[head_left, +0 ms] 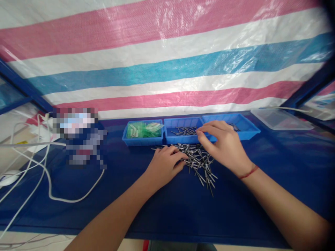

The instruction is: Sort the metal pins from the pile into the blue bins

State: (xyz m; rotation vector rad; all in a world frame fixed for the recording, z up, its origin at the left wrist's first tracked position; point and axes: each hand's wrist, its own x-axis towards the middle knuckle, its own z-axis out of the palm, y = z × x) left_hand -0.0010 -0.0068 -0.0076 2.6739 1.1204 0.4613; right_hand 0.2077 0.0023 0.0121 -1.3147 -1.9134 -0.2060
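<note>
A loose pile of thin metal pins that look like blind rivets (200, 162) lies on the blue table. My left hand (164, 164) rests at the pile's left side, fingers curled and thumb close to the forefinger; whatever they pinch is not clear. Over the front of the middle blue bin (180, 139) hovers my right hand (223, 144), its thumb and forefinger drawn together at the tips. Anything held there is too small to make out. More rivets lie inside that bin. Behind my right hand, the right blue bin (244, 134) also holds some pins, partly hidden.
A left blue bin (142, 141) contains green packets. Farther right lies a clear plastic lid (280, 118). White cables (65, 200) loop across the table's left side beside a blurred-out device (78, 122). A striped plastic sheet (167, 73) hangs behind the bins.
</note>
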